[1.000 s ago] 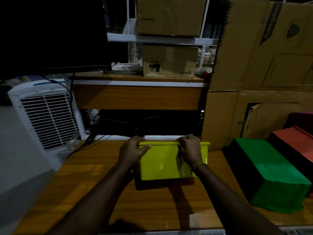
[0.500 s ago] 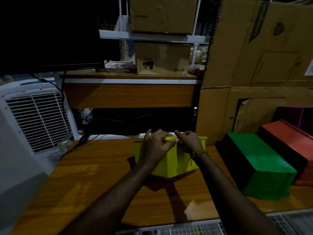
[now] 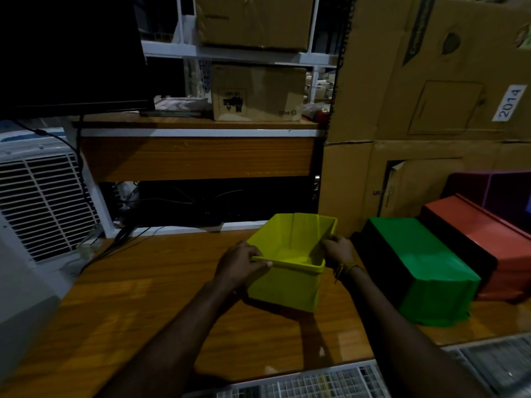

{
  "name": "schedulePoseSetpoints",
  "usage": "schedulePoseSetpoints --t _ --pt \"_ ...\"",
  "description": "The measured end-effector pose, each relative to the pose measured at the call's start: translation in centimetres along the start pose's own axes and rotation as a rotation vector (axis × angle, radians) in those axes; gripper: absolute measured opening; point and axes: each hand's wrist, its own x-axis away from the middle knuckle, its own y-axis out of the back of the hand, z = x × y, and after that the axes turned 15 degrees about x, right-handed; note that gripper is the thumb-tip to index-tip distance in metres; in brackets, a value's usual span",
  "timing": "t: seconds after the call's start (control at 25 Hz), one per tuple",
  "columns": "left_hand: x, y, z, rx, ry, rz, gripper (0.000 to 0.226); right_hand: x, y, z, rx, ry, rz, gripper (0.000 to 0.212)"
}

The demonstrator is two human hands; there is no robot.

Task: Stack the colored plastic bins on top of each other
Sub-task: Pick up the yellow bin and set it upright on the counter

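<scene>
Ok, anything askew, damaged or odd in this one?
Nothing damaged or spilled. The yellow bin sits open side up, skewed to the table edge, both hands on its rim: left hand, right hand. The green bin and red bin lie upside down.

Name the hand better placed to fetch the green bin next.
Right. The right hand grips the yellow bin's rim on the side facing the green bin; the left hand holds the far side.

Glossy plastic yellow bin [image 3: 284,291], wood tbl [image 3: 138,305]
</scene>
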Motion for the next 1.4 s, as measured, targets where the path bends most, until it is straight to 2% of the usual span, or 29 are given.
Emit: schedulePoseSetpoints --t 0.16,0.32,0.44,0.56,0.64,0.72,0.8,0.88,1.0,1.2,1.28,1.4 --pt "-0.6 0.1 -0.9 0.046 -0.06 -0.146 0.03 -0.7 0.1 -0.2 0.013 -0.031 0.001 0.036" --pt "-0.2 0.5 0.5 0.039 -0.067 -0.111 0.027 -1.2 -1.2 -1.2 0.028 -0.067 0.098 0.038" --pt "1.5 0.1 2.6 0.049 -0.041 -0.087 0.023 -0.4 -2.6 -1.7 0.091 -0.038 0.15 0.048" --pt "3.5 -0.7 4.4 0.092 0.018 -0.149 0.029 1.2 -3.6 -2.2 0.189 0.008 0.16 0.057" --pt "4.1 -1.5 4.9 -0.027 -0.002 -0.201 0.028 2.2 -4.6 -2.7 0.18 0.033 0.148 0.067" --pt "4.3 -2.9 3.8 -0.123 -0.057 -0.162 0.029 2.8 -5.7 -2.7 0.13 0.055 0.158 0.076" --pt "4.3 -4.8 1.5 -0.118 -0.097 -0.011 0.037 2.9 -7.0 -2.1 0.188 0.1 0.196 0.067" --pt "4.5 -6.5 -0.4 -0.182 -0.111 0.115 0.048 2.9 -7.9 -1.7 0.27 0.144 0.215 0.048" --pt "4.9 -6.6 -0.1 -0.278 -0.128 0.094 0.046 2.8 -7.9 -1.9 0.283 0.178 0.194 0.039" --pt "6.4 -2.1 2.4 -0.139 -0.082 0.136 0.044 1.5 -5.9 -3.1 0.73 0.396 0.044 0.038" --pt "6.8 -0.1 4.2 -0.225 -0.073 0.063 0.04 0.8 -5.4 -3.7 0.809 0.484 0.017 0.034" --pt "7.2 1.3 5.9 -0.405 -0.017 -0.175 0.032 1.2 -5.6 -4.1 0.768 0.596 0.0 0.026"
